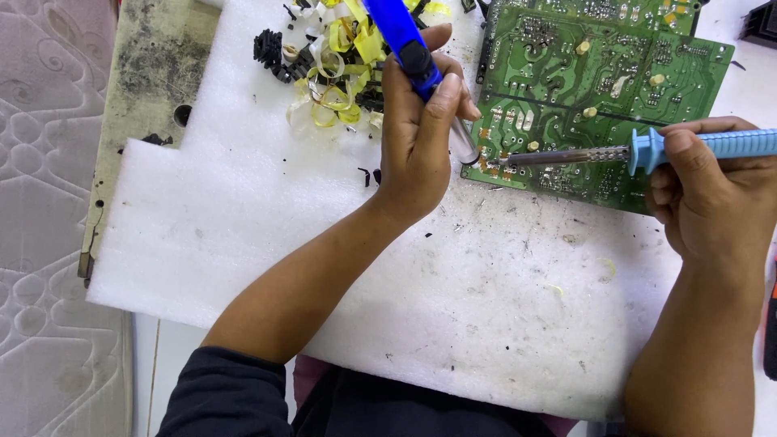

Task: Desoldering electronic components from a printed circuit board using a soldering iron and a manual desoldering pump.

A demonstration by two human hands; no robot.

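Head view: our right hand (712,190) grips soldering iron (615,151), axis pointing left at circuit board (603,89) edge; left hand (421,129), nearer joint, clutches desoldering pump (413,53).

Makeshift home repair bench: foam sheet (243,235) over worn board (154,65), quilted mattress (40,202) frame left, circuit board (599,89) upper right.
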